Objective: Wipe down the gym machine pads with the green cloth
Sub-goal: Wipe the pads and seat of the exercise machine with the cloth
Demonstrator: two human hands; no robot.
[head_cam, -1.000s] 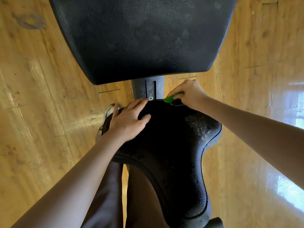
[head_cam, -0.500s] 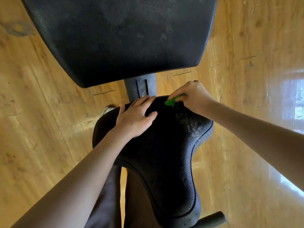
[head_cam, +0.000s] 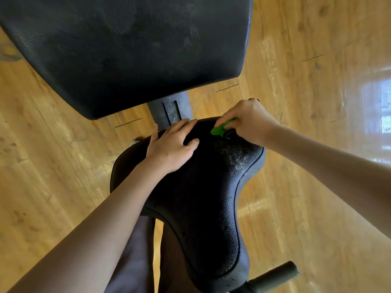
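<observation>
R hand [head_cam: 249, 123] has its fingers curled round the green cloth [head_cam: 223, 127], bunched small at the far right corner of the seat pad [head_cam: 201, 187]; L hand [head_cam: 172, 148] lies flat on the pad, fingers straight, holding nothing. Risk: w/ so little cloth showing, knuckles may rub the pad instead, & the gritty patch nearby gets missed. Cloth wad runs roughly L-R, tip pointing twd the L hand; seat's long axis runs near-to-far, wide end twd the back pad [head_cam: 127, 49].

green cloth [head_cam: 224, 127]: mostly hidden in right hand [head_cam: 249, 121] | back pad [head_cam: 127, 51]: cut off at top edge
</observation>
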